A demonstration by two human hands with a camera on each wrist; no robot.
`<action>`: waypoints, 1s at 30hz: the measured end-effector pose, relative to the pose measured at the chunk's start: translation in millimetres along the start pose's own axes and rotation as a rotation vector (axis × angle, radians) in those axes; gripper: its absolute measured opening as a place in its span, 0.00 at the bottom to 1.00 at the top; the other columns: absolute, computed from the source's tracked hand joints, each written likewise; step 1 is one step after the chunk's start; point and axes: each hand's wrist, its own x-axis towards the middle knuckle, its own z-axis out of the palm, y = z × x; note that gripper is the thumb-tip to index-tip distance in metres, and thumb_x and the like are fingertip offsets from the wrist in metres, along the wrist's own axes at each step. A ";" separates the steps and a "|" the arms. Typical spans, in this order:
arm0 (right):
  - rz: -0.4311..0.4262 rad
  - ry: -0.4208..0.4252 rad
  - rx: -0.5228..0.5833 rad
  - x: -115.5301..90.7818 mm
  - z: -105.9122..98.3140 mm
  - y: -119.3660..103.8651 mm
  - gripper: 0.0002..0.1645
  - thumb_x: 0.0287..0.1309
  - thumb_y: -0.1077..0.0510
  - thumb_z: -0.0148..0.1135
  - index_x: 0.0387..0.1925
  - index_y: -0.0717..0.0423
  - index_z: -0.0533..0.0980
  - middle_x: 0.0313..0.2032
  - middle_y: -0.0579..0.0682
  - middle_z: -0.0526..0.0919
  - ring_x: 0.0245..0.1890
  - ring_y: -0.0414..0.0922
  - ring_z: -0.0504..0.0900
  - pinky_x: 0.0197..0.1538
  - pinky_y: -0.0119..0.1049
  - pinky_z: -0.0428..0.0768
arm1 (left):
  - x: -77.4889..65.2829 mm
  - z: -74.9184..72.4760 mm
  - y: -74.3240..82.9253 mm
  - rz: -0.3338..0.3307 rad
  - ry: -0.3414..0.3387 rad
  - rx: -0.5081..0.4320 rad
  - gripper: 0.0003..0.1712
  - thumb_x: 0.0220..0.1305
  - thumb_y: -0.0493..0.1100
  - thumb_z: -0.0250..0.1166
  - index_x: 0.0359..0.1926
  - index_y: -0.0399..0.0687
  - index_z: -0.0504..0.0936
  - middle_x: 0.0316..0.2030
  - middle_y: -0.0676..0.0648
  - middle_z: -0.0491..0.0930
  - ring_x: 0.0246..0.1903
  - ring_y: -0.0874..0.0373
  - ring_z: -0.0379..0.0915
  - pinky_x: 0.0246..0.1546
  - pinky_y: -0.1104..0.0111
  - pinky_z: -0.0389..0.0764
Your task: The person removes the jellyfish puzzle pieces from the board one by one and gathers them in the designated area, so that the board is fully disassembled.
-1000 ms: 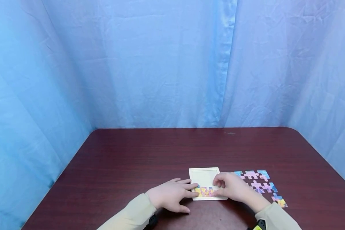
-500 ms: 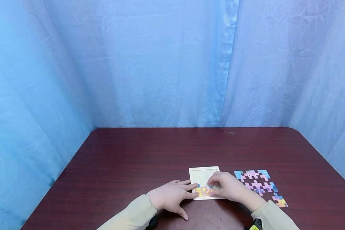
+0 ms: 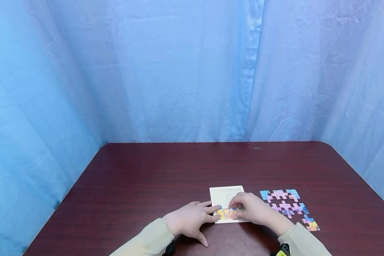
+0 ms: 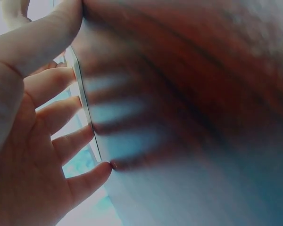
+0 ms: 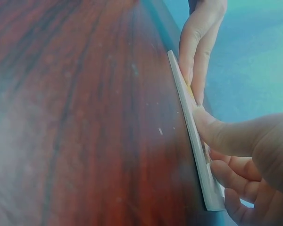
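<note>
A white square puzzle tray (image 3: pixel 223 197) lies on the table, a row of yellow and pink puzzle pieces (image 3: pixel 225 214) along its near side. My left hand (image 3: pixel 190 218) is spread flat from the left, its fingertips resting on the tray's left rim and the leftmost pieces. From the right, my right hand (image 3: pixel 257 210) curls over the same row and pinches a puzzle piece between thumb and fingers; the hand hides most of that piece. In the right wrist view, the right thumb (image 5: pixel 221 134) lies at the tray's near edge, with the other fingers bent beneath it.
Right of the tray, several loose puzzle pieces (image 3: pixel 284 206) in pink and blue are laid out in rough rows. A yellow-cornered puzzle piece (image 3: pixel 312 224) lies nearest. Blue curtains (image 3: pixel 179 71) hang behind the dark red table (image 3: pixel 147 170).
My right hand has shifted slightly left along the near row of pieces, uncovering more of the loose pieces at the right. The left thumb has moved a little nearer; its fingertips stay on the tray.
</note>
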 end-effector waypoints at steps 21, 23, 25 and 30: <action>0.000 -0.017 0.153 -3.5 3.7 5.5 0.12 0.44 0.63 0.71 0.33 0.48 0.81 0.31 0.39 0.77 0.31 0.31 0.70 0.36 0.30 0.71 | 2.8 3.1 1.9 -0.019 0.011 0.022 0.46 0.40 0.66 0.71 0.63 0.63 0.72 0.67 0.55 0.64 0.67 0.56 0.59 0.57 0.58 0.70; 0.004 -0.016 0.136 -3.8 4.2 4.6 0.12 0.44 0.63 0.71 0.33 0.48 0.80 0.33 0.39 0.78 0.34 0.32 0.72 0.40 0.31 0.72 | 3.4 2.7 2.4 -0.020 0.008 0.032 0.46 0.39 0.67 0.71 0.63 0.63 0.72 0.67 0.55 0.64 0.67 0.56 0.59 0.57 0.57 0.70; 0.014 -0.020 0.118 -3.9 4.5 3.5 0.13 0.44 0.63 0.71 0.33 0.46 0.79 0.34 0.38 0.78 0.37 0.33 0.73 0.43 0.32 0.73 | 3.8 2.4 2.8 -0.021 0.004 0.043 0.46 0.39 0.67 0.71 0.63 0.63 0.72 0.67 0.55 0.64 0.67 0.56 0.60 0.57 0.57 0.70; 0.024 -0.046 0.125 -2.3 5.7 1.6 0.13 0.44 0.65 0.69 0.32 0.48 0.77 0.32 0.37 0.76 0.35 0.32 0.72 0.40 0.31 0.73 | 2.8 2.0 3.1 -0.026 -0.001 0.042 0.46 0.39 0.67 0.71 0.63 0.63 0.72 0.67 0.55 0.64 0.67 0.56 0.60 0.57 0.58 0.70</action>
